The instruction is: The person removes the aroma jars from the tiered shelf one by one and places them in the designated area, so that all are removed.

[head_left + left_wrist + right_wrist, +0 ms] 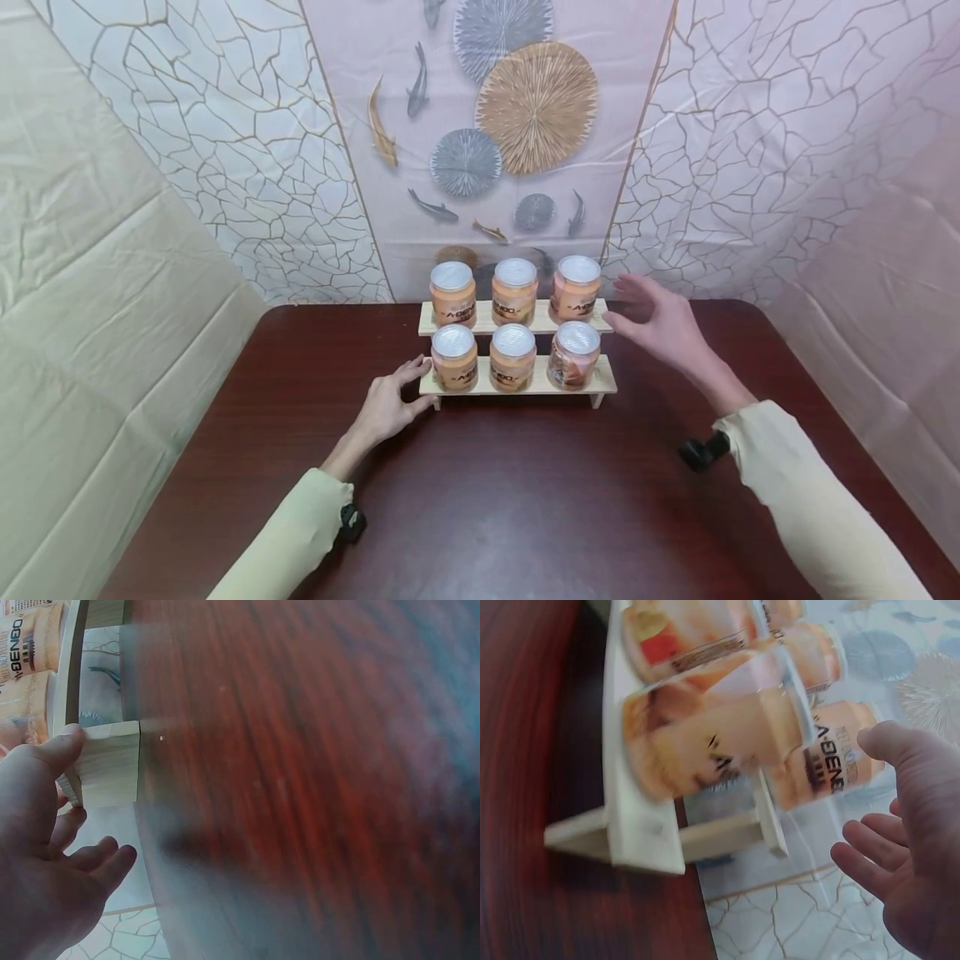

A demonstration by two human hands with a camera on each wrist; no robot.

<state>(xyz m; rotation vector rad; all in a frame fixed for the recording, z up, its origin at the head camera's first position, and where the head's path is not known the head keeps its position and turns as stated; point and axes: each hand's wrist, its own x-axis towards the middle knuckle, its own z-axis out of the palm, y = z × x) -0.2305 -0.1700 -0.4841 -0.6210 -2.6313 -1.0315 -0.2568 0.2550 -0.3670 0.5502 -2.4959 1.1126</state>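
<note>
A two-step light wooden shelf (480,387) carries orange-labelled jars with clear lids, in a front row and a back row. My left hand (386,406) pinches the left end of the lower step; in the left wrist view its thumb (64,750) lies along the board's edge, with the fingers on the other side. On the right, my right hand (667,325) is held beside the back right jar (576,289), fingers and thumb spread apart with nothing between them. In the right wrist view the thumb (892,742) overlaps that jar's upper edge.
The shelf stands near the back edge of a dark red-brown table (480,500). Behind it hangs a patterned cloth (480,208) with fish and round motifs. Pale cloth walls (90,333) rise at both sides. A black band (705,452) sits at each wrist.
</note>
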